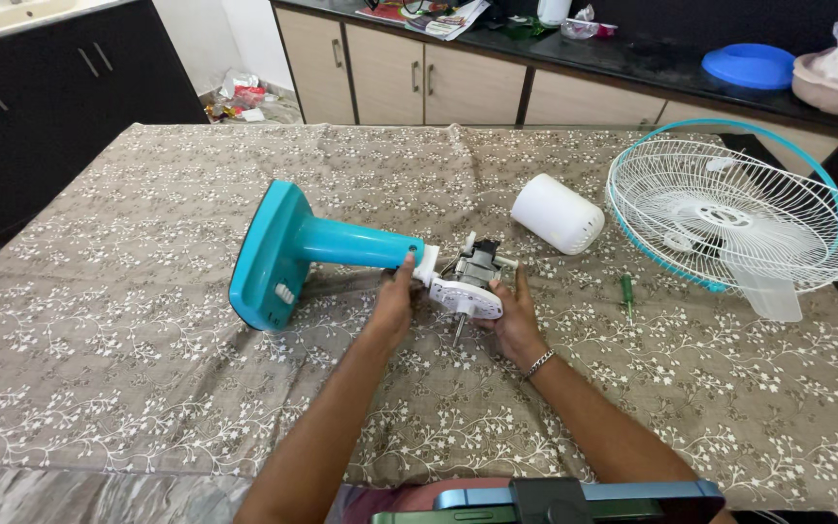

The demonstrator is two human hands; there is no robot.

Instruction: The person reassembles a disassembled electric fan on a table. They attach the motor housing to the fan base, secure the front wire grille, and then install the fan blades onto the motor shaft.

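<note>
A teal fan stand (295, 249) lies on its side on the table, base to the left and neck to the right. At the neck's end sits the bare fan motor (475, 276) with a white front plate and a metal shaft pointing toward me. My left hand (395, 303) grips the white neck joint just left of the motor. My right hand (513, 320) holds the motor from its right side and underneath.
A white motor cover (557, 213) lies behind the motor. A green screwdriver (627, 294) rests to the right. White fan grilles with a teal rim and blades (729, 218) lie at the right edge. The table carries a floral brown cloth (118, 320). Cabinets and a cluttered counter stand behind.
</note>
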